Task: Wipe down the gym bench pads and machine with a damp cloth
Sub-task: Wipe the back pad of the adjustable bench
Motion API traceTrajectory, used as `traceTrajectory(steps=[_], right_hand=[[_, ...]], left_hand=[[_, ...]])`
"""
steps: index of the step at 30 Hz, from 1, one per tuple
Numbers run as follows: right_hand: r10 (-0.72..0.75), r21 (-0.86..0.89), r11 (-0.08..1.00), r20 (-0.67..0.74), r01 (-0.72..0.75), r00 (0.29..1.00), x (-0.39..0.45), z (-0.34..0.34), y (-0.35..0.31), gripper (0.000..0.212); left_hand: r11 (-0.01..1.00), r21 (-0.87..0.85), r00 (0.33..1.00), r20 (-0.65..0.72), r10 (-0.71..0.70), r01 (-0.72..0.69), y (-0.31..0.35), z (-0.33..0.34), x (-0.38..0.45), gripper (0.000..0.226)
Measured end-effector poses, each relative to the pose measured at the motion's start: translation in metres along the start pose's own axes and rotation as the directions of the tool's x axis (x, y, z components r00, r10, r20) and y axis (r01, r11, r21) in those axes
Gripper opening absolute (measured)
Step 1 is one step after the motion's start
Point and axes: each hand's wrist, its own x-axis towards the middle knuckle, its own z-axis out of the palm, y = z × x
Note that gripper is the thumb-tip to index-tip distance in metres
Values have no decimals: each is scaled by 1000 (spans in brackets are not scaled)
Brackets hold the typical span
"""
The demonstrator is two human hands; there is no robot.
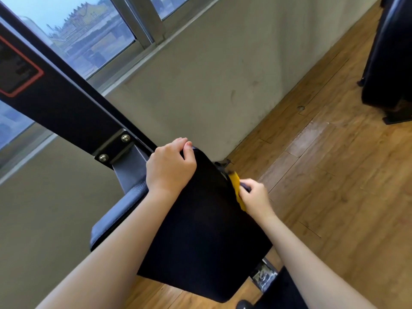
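Yellow cloth [238, 191] is pinched in curled right hand [255, 196] and pressed against right side edge of black bench pad [200, 219], presumably to wipe that flank. Pad's far top corner is gripped by left hand [169, 167], fingers curled over, likely for steadying. Black machine frame [66, 101] runs behind; wood floor [334, 175] lies below.

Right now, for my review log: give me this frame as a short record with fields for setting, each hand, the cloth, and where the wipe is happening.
setting: wooden floor, wall below a window
pad: black bench pad, tilted, on a black machine frame
left hand: left hand grips the pad's top edge, fingers curled over it
right hand: right hand holds the cloth
cloth: yellow cloth, pressed against the pad's right side edge
wipe location: right edge of the pad, upper part
cloth dampness: cannot tell
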Motion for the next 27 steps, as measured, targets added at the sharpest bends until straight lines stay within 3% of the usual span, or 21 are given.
traceTrajectory(steps=[5, 8, 10, 12, 15, 19, 22, 25, 27], right_hand=[[119, -23, 992, -68, -121, 991, -8, -8, 27, 13], [134, 324, 940, -64, -106, 989, 9, -9, -22, 18], [3, 411, 912, 15, -9, 1000, 19, -6, -61, 16], [-152, 339, 935, 114, 105, 982, 23, 5, -85, 13], [-203, 214, 961, 122, 174, 971, 20, 17, -71, 11], [-90, 188, 979, 61, 77, 994, 9, 5, -26, 14], [77, -2, 997, 112, -77, 991, 7, -13, 16, 12], [278, -232, 945, 188, -233, 942, 8, -31, 43, 9], [238, -230, 951, 123, -206, 963, 14, -30, 31, 15]], left_hand=[[1000, 5, 1000, -19, 6, -6, 2, -2, -2, 28], [1000, 4, 1000, -13, 4, -3, 3, -2, -3, 28], [1000, 3, 1000, -12, 2, -2, 3, -1, -3, 28], [1000, 9, 1000, -10, 4, -4, 3, -1, -3, 28], [1000, 14, 1000, -16, -1, 1, 2, 0, -2, 28], [1000, 17, 999, -30, 19, -18, 0, 2, -1, 30], [999, 31, 999, -37, 32, -31, 0, 2, -1, 31], [999, 31, 999, -39, 24, -22, 0, 2, -2, 28], [999, 35, 999, -38, 24, -23, 1, 2, -3, 29]])
